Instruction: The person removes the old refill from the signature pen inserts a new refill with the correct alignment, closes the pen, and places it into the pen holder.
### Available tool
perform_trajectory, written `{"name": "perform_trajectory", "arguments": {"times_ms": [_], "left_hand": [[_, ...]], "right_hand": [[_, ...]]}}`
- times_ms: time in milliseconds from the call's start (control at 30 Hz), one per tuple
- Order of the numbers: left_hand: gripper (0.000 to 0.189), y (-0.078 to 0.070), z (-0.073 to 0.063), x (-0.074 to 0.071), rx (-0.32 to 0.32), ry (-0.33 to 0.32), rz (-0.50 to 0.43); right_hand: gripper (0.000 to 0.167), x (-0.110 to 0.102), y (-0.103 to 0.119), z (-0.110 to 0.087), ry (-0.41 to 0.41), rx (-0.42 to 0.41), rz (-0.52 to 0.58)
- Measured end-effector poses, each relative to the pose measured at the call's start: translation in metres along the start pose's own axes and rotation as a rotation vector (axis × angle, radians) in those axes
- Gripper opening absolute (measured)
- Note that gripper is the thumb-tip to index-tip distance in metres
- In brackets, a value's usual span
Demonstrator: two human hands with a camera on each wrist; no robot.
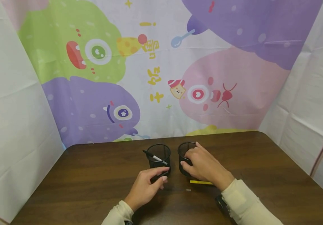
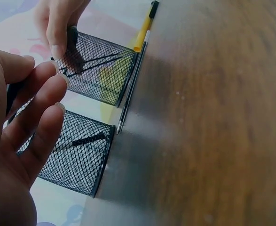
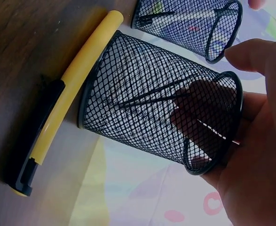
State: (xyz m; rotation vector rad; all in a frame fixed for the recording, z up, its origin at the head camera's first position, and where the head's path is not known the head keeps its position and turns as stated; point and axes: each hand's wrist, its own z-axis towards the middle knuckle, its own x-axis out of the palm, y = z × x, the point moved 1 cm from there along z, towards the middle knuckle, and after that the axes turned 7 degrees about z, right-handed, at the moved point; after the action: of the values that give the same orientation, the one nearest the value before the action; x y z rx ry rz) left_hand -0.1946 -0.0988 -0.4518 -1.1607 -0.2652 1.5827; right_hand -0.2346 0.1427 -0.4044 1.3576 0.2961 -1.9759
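Note:
Two black mesh pen cups stand side by side on the table. My right hand (image 1: pixel 205 164) reaches over the rim of the right cup (image 3: pixel 142 99), fingers down inside and thumb apart outside. Through its mesh, thin dark sticks (image 3: pixel 152 100) show by the fingertips. My left hand (image 1: pixel 147 184) is in front of the left cup (image 2: pixel 76 160) and pinches a small black object (image 2: pixel 13 96), mostly hidden by the fingers; its kind I cannot tell. A black-and-white marker (image 1: pixel 156 157) leans in the left cup.
A yellow-and-black utility knife (image 3: pixel 74 89) lies before the right cup. Beside it in the left wrist view is a thin pen refill (image 2: pixel 134 82). A small pale piece (image 1: pixel 188 190) lies nearer on the brown table (image 1: pixel 79 181). A cartoon-printed cloth (image 1: pixel 161 118) hangs behind.

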Motion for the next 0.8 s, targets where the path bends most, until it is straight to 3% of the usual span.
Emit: {"name": "perform_trajectory", "arguments": {"times_ms": [133,400,633,800], "left_hand": [[0.029,-0.007,0.000,0.000,-0.005,-0.016,0.015],[0.021,-0.035,0.002,-0.008,-0.010,-0.041,-0.017],[0.017,-0.036,0.001,-0.008,-0.005,-0.048,-0.041],[0.015,-0.035,0.002,-0.009,0.016,-0.058,-0.044]], "right_hand": [[0.027,-0.002,0.000,-0.001,-0.026,-0.009,0.029],[0.023,-0.008,0.002,0.000,-0.115,-0.014,0.078],[0.017,-0.012,0.004,0.001,-0.269,-0.086,0.081],[0.020,-0.015,0.003,0.002,-0.336,-0.153,0.094]]}}
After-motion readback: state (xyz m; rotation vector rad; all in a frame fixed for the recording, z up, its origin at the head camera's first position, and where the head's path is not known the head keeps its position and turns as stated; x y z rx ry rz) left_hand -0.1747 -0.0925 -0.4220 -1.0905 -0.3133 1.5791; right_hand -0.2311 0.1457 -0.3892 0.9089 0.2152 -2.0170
